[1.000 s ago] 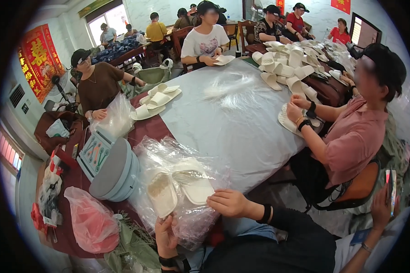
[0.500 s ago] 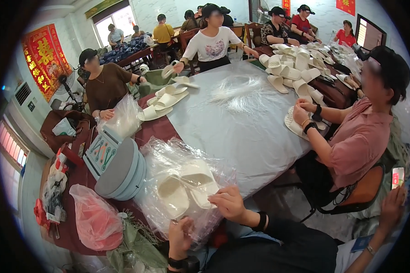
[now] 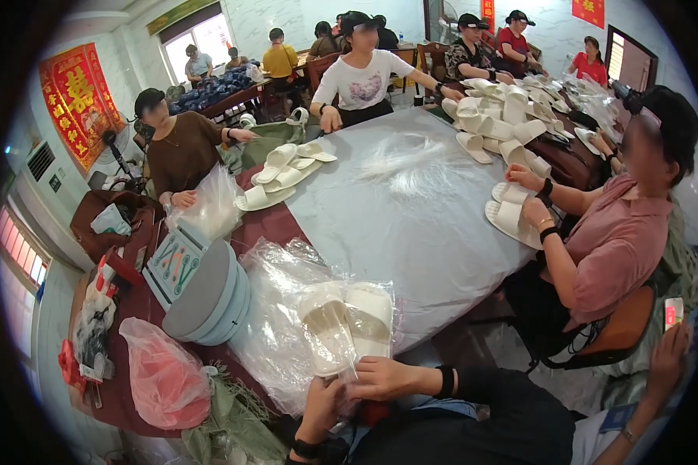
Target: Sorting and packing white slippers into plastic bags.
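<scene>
Pair of white slippers (image 3: pixel 349 322) lying side by side, soles down, toes pointing away from the wearer, at the near edge of the bench (image 3: pixel 411 225). Both enclosed in a clear plastic bag (image 3: pixel 287 325), crinkled and glossy, spread loosely to the left. The left slipper sits slightly nearer than the right

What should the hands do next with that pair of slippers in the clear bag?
Probably ease the white slippers deeper into the clear plastic bag. Both the left hand and right hand pinch the bag's near edge, and the slipper heels seem to sit close to that edge, on the pile of bags.
</scene>
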The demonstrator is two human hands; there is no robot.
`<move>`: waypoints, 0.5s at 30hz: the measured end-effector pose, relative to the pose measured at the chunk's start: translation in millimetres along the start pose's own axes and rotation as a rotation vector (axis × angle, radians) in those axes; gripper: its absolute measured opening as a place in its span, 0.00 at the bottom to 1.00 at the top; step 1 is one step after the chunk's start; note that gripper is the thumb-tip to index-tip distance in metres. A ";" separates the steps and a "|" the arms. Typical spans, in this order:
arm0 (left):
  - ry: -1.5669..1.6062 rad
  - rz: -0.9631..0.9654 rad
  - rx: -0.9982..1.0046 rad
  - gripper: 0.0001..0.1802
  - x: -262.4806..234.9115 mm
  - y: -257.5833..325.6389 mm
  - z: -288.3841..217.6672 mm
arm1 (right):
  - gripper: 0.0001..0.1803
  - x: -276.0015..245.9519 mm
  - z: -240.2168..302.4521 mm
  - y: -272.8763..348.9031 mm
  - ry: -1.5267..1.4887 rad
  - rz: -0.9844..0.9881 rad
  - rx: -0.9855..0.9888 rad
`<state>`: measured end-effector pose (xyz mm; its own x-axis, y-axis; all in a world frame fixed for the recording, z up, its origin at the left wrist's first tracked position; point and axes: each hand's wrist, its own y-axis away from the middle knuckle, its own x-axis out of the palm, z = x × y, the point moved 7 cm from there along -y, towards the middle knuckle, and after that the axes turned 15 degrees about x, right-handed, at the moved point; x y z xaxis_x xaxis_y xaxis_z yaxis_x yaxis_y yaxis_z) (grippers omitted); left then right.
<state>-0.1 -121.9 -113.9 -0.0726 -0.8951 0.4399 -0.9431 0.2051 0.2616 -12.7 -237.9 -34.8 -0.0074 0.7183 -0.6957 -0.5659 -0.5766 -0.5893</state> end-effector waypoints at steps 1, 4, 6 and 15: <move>-0.029 -0.023 0.027 0.09 9.3 2.7 -7.7 | 0.21 7.3 -5.6 -3.3 -0.084 0.051 0.131; -0.205 0.024 -0.004 0.11 1.3 4.3 -6.7 | 0.34 1.6 -8.4 -10.5 0.014 0.126 0.325; -0.349 0.091 -0.065 0.12 -6.1 5.3 4.6 | 0.39 4.1 -9.4 -11.9 0.123 0.233 0.389; -0.250 0.326 0.042 0.35 11.7 49.0 -17.0 | 0.34 8.9 -9.4 -6.3 0.260 0.206 0.289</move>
<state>-41.6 -115.6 -81.3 -0.4415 -0.8557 0.2700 -0.8698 0.4820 0.1053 -1.4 -231.6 -41.2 0.0429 0.4564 -0.8887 -0.7818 -0.5386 -0.3143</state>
